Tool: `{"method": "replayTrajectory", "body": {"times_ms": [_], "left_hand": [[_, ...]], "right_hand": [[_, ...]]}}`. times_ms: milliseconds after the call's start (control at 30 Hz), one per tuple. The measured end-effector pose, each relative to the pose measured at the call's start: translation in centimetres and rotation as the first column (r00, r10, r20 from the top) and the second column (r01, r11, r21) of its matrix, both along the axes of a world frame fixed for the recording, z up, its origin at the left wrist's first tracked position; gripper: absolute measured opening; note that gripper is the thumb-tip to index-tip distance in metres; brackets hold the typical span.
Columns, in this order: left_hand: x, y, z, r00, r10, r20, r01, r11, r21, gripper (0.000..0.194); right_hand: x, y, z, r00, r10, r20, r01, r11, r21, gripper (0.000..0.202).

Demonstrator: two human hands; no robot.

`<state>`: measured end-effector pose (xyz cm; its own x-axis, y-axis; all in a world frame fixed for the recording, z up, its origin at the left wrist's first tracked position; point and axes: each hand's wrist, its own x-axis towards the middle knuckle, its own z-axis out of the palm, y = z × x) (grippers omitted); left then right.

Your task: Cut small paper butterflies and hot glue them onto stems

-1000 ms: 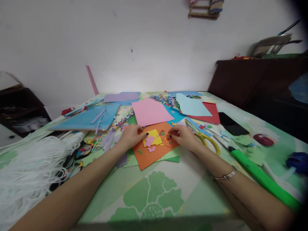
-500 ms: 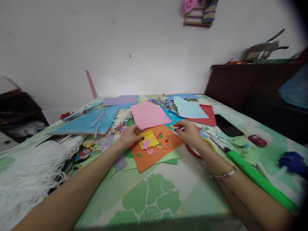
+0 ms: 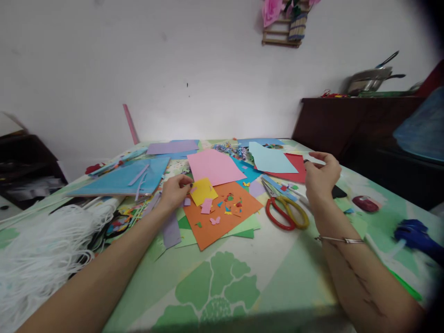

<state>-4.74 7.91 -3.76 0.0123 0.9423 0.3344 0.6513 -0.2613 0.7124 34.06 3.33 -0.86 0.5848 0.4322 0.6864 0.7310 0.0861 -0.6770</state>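
My left hand [image 3: 176, 191] pinches the left corner of a yellow paper square [image 3: 204, 190] over the orange sheet [image 3: 204, 233]. A small pink paper piece [image 3: 206, 206] and a pink paper butterfly [image 3: 215, 221] lie on the orange sheet, beside several tiny coloured cutouts [image 3: 229, 198]. My right hand [image 3: 322, 178] is raised at the right, above the black phone [image 3: 339, 192] and near the red sheet [image 3: 296, 163]. Its fingers are closed together; whatever is between them is too small to make out. Scissors [image 3: 282, 203] with one red and one yellow handle lie left of it.
Pink [image 3: 213, 166] and pale blue sheets [image 3: 272, 159] lie behind. A heap of white cord [image 3: 52, 249] and a blue folder [image 3: 121, 178] are at the left. A dark red mouse [image 3: 365, 203] and a dark blue object [image 3: 416, 236] sit at the right.
My right hand has moved right and up, away from the orange sheet, uncovering the scissors. The yellow square has shifted left and back, and the pink piece now lies on the orange sheet.
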Motion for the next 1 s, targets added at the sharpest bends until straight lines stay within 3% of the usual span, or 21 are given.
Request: {"method": "replayTrajectory", "body": {"times_ms": [100,200,333,567,800,1000], "left_hand": [[0.0,-0.1,0.2,0.999,0.034,-0.034,-0.033,0.999,0.029,0.024],[0.1,-0.4,0.3,0.997,0.049,-0.062,-0.046,0.997,0.055,0.021],[0.2,-0.7,0.3,0.996,0.049,-0.070,-0.045,0.997,0.065,0.020],[-0.6,0.0,0.5,0.995,0.089,0.053,-0.093,0.991,0.092,0.020],[-1.7,1.5,-0.5,0.962,0.134,0.236,-0.142,0.990,0.018,0.027],[-2.6,1.8,0.0,0.973,0.174,0.154,-0.163,0.983,-0.081,0.033]], "right_hand": [[0.1,0.1,-0.2,0.996,-0.047,0.070,0.059,0.979,-0.193,0.034],[-0.9,0.5,-0.8,0.971,0.135,0.195,-0.032,0.890,-0.454,0.027],[-2.6,1.0,-1.9,0.926,0.285,0.248,-0.087,0.801,-0.593,0.026],[-3.7,1.4,-2.8,0.874,0.372,0.312,-0.051,0.709,-0.703,0.034],[-3.6,2.1,-3.4,0.851,0.391,0.351,0.011,0.655,-0.756,0.029],[-3.1,2.1,-3.4,0.878,0.351,0.326,0.026,0.644,-0.764,0.034]]}}
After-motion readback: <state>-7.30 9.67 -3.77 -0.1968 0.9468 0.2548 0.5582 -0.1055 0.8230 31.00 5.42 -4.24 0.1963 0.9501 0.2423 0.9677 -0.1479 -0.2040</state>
